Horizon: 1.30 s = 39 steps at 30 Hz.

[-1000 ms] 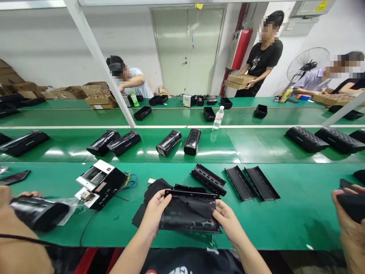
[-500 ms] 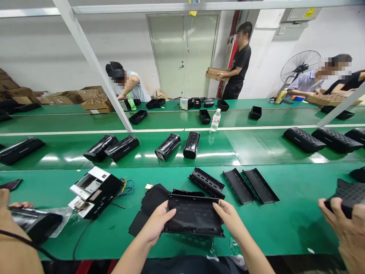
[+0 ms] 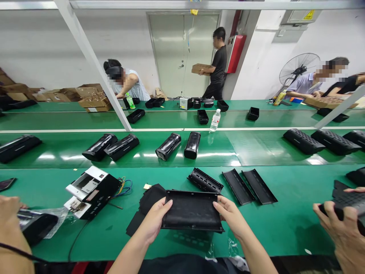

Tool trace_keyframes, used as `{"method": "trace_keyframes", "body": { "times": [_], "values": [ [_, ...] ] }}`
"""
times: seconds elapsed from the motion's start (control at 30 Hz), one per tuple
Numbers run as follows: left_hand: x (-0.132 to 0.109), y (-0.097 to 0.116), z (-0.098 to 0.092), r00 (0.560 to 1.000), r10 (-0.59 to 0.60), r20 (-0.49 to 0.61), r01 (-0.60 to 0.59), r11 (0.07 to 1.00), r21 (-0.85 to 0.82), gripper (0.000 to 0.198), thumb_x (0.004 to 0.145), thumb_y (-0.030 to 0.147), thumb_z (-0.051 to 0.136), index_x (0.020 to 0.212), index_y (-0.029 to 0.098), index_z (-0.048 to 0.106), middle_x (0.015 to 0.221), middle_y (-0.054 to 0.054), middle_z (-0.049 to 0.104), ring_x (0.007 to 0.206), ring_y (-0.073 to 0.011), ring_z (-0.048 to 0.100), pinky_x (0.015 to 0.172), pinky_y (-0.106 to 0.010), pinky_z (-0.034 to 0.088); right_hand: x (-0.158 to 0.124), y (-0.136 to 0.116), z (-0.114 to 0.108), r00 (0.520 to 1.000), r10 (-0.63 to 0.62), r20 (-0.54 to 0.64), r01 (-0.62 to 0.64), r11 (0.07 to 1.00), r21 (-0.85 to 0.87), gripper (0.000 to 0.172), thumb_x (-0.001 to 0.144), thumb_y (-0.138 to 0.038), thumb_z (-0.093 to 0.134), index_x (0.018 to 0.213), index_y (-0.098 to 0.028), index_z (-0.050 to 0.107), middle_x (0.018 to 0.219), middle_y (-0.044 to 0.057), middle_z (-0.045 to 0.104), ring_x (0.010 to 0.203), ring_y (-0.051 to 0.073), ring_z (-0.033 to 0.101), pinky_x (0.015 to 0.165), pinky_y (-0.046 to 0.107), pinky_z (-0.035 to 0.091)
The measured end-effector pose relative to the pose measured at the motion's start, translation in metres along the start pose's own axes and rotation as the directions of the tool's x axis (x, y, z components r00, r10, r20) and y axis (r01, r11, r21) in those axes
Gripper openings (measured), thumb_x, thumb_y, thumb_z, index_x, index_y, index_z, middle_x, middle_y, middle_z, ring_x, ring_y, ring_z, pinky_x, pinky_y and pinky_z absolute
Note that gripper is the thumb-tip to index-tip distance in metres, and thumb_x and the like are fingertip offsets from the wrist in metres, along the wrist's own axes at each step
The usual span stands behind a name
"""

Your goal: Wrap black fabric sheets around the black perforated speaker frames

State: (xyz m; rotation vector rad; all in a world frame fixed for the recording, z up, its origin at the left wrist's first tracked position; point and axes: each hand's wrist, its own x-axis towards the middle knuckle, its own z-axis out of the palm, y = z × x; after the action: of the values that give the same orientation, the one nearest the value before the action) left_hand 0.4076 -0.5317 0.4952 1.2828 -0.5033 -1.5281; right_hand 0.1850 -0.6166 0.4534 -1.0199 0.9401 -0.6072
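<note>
A black plastic cover panel (image 3: 192, 210) with a raised rim and small clip tabs is held up just above the green bench, its hollow side toward me. My left hand (image 3: 154, 220) grips its left end, thumb on the inner face. On the right end, my right hand (image 3: 230, 215) has its thumb over the edge, with the fingers hidden behind. Dark flat sheets (image 3: 152, 198) lie beneath and left of the panel. Behind it rests a slotted black panel (image 3: 205, 181), and to the right are two similar plain panels (image 3: 238, 186) (image 3: 259, 185).
A white-and-black machine (image 3: 92, 192) with wires stands left. Neighbours' hands work at both sides: one near a bagged black part (image 3: 40, 226), another on a perforated part (image 3: 349, 205). Black housings (image 3: 168, 146) line the belt, near a water bottle (image 3: 215, 121). Clear plastic bits (image 3: 233, 246) lie by the front edge.
The panel in my hands has tilted slightly, showing its inner face more squarely; its doubled upper edge no longer shows. Across the room, the person carrying boxes has walked left.
</note>
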Motion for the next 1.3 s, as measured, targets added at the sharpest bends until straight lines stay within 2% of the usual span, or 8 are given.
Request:
{"method": "trace_keyframes", "body": {
  "times": [0.13,0.3,0.47,0.6,0.77,0.9,1.13,1.3],
  "values": [
    [-0.004,0.008,0.002,0.997,0.055,0.051,-0.056,0.998,0.029,0.034,0.071,0.031,0.064,0.101,0.017,0.061,0.091,-0.007,0.069,0.087,-0.0222,0.063,0.082,-0.034,0.046,-0.002,-0.013,0.001,0.997,-0.069,0.024,0.069,0.998,0.005,0.038,0.065,-0.046,0.067,0.085,-0.017,0.055,0.06,-0.002,0.053,0.053,0.009,0.045,0.047,0.02,0.032],
    [-0.01,0.015,0.002,0.995,0.064,0.073,-0.064,0.998,-0.001,0.031,0.077,0.031,0.058,0.105,0.017,0.06,0.095,-0.008,0.069,0.09,-0.0225,0.062,0.084,-0.036,0.046,-0.008,-0.02,-0.001,0.993,-0.072,-0.096,0.076,0.996,0.036,0.044,0.062,-0.048,0.068,0.09,-0.017,0.054,0.058,-0.004,0.047,0.052,0.009,0.04,0.045,0.02,0.031],
    [-0.016,0.021,0.006,0.993,0.06,0.101,-0.062,0.998,0.016,0.035,0.074,0.027,0.061,0.108,0.019,0.057,0.101,-0.008,0.067,0.094,-0.0233,0.061,0.084,-0.036,0.046,-0.016,-0.023,-0.005,0.992,-0.122,-0.014,0.121,0.992,-0.023,0.035,0.067,-0.041,0.066,0.091,-0.018,0.058,0.07,0.002,0.057,0.063,0.013,0.05,0.05,0.022,0.037],
    [-0.018,0.024,0.008,0.992,0.067,0.11,-0.071,0.997,0.038,0.04,0.068,0.024,0.067,0.107,0.018,0.057,0.104,-0.009,0.066,0.096,-0.0252,0.06,0.084,-0.037,0.046,-0.018,-0.024,-0.007,0.991,-0.134,-0.027,0.134,0.991,-0.009,0.035,0.067,-0.038,0.068,0.095,-0.02,0.059,0.076,0.003,0.061,0.071,0.015,0.054,0.057,0.023,0.041],
    [-0.019,0.025,0.008,0.991,0.06,0.12,-0.066,0.997,0.045,0.043,0.066,0.022,0.069,0.107,0.018,0.056,0.108,-0.01,0.064,0.1,-0.0259,0.057,0.085,-0.036,0.046,-0.019,-0.024,-0.008,0.992,-0.12,-0.046,0.119,0.993,-0.017,0.035,0.068,-0.041,0.066,0.094,-0.019,0.059,0.074,0.002,0.061,0.066,0.014,0.054,0.052,0.022,0.04],
    [-0.019,0.025,0.007,0.985,0.044,0.164,-0.051,0.998,0.039,0.047,0.065,0.019,0.069,0.109,0.019,0.054,0.11,-0.009,0.062,0.104,-0.026,0.055,0.086,-0.037,0.045,-0.019,-0.025,-0.008,0.992,-0.123,-0.018,0.123,0.992,0.004,0.033,0.068,-0.039,0.067,0.094,-0.019,0.059,0.077,0.003,0.063,0.072,0.015,0.057,0.059,0.023,0.043],
    [-0.016,0.021,0.005,0.98,0.033,0.195,-0.049,0.996,0.074,0.048,0.06,0.015,0.072,0.105,0.018,0.056,0.114,-0.01,0.06,0.107,-0.0251,0.053,0.091,-0.036,0.042,-0.024,-0.029,-0.009,0.993,-0.069,0.093,0.065,0.997,0.051,0.055,0.07,-0.035,0.066,0.118,-0.022,0.043,0.091,0.006,0.065,0.086,0.019,0.06,0.076,0.032,0.047],
    [-0.015,0.022,0.006,0.982,0.031,0.184,-0.048,0.995,0.085,0.051,0.061,0.015,0.071,0.108,0.019,0.055,0.111,-0.009,0.062,0.106,-0.024,0.054,0.093,-0.037,0.041,-0.024,-0.027,-0.009,0.991,-0.103,0.085,0.097,0.993,0.071,0.055,0.067,-0.033,0.069,0.115,-0.022,0.045,0.092,0.007,0.065,0.088,0.021,0.06,0.079,0.035,0.046]
  ]
}}
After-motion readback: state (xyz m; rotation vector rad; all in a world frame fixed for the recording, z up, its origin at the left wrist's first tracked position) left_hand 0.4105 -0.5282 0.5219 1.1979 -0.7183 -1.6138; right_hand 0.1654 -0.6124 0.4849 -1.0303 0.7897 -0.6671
